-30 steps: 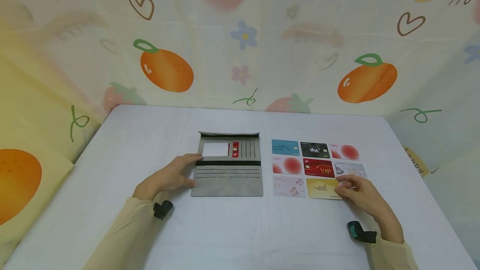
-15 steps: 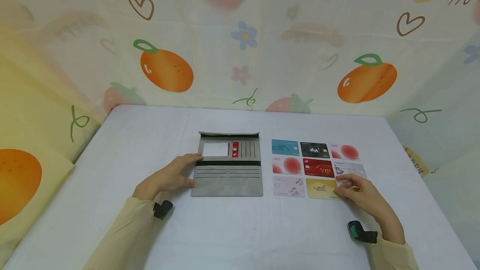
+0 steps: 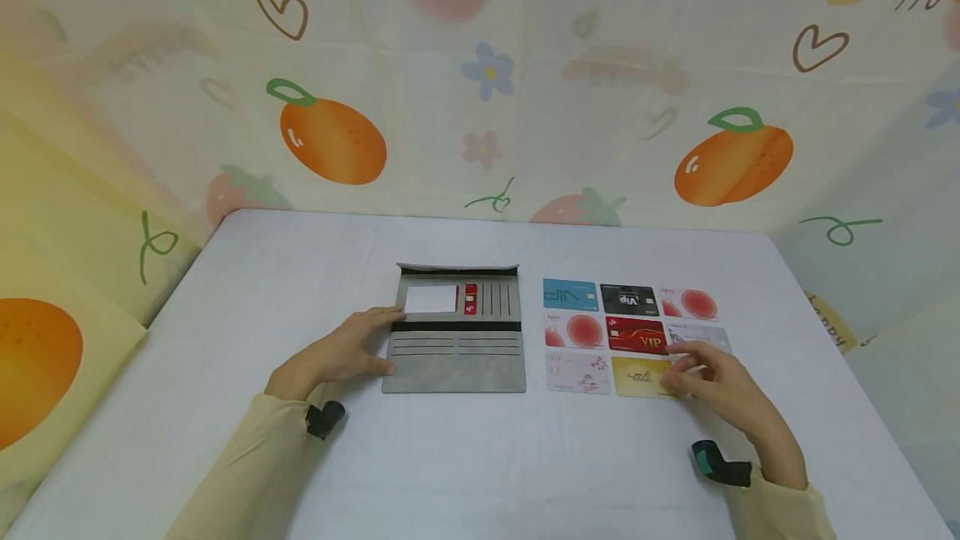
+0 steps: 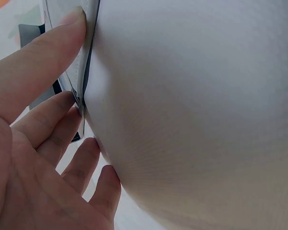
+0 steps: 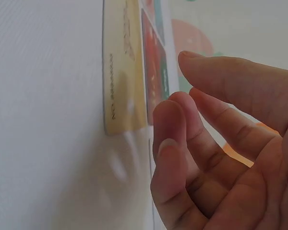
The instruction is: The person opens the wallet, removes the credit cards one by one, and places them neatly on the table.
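Observation:
A grey wallet [image 3: 453, 361] lies unfolded on the table, with a white card [image 3: 431, 299] and a red card [image 3: 471, 299] in its upper half. My left hand [image 3: 333, 357] rests at its left edge; in the left wrist view the thumb [image 4: 72, 28] touches the border and the other fingers are loosely bent beside it. My right hand [image 3: 723, 390] is over the right end of a gold card [image 3: 637, 375], fingers loosely curved. In the right wrist view nothing is between the thumb and fingertips, and the gold card [image 5: 120, 72] lies flat.
Several other cards lie in rows right of the wallet: blue [image 3: 570, 295], black [image 3: 628, 300], red VIP [image 3: 636, 335], and pale ones such as a pink flowered card [image 3: 577, 372]. A white cloth covers the table [image 3: 480, 473]. A printed curtain [image 3: 585, 115] stands behind.
My right hand has shifted slightly left, its fingertips now farther over the gold card's right end and beside the red VIP card. The left hand and the wallet have not moved.

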Demonstrator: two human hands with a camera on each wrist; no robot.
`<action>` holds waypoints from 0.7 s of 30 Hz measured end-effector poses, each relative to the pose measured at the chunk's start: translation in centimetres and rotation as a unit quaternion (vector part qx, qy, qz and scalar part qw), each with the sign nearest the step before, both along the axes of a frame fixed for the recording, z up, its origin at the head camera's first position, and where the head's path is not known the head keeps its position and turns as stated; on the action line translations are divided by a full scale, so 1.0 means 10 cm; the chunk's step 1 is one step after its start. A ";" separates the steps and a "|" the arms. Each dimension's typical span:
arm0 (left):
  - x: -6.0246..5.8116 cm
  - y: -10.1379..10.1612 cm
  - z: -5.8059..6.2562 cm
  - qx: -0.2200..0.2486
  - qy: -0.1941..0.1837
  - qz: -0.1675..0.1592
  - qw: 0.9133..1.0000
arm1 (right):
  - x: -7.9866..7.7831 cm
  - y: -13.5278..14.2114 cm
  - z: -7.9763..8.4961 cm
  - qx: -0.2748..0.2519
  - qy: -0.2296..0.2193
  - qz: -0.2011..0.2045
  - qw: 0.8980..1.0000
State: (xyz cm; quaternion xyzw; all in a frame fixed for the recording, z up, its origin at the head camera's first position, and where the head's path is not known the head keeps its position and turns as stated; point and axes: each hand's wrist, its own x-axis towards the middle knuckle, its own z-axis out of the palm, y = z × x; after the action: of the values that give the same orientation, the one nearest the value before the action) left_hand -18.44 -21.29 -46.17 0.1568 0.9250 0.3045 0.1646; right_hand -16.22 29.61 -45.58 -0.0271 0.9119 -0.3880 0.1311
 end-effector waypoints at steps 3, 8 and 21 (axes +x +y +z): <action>0.00 0.00 0.00 0.002 -0.001 0.001 1.000 | 0.00 -0.03 0.02 -0.004 0.005 0.005 1.000; 0.00 0.00 -0.01 0.001 0.000 0.002 1.000 | 0.00 -0.09 0.06 -0.007 0.019 0.010 1.000; 0.00 -0.01 0.00 -0.002 -0.007 0.005 1.000 | -0.07 -0.34 0.10 -0.034 0.041 0.029 0.998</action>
State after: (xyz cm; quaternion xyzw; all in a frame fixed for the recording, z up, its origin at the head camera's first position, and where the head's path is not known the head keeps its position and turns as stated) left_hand -18.43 -21.38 -46.16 0.1503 0.9251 0.3047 0.1695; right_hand -16.94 26.20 -44.62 -0.0738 0.9014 -0.4137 0.1040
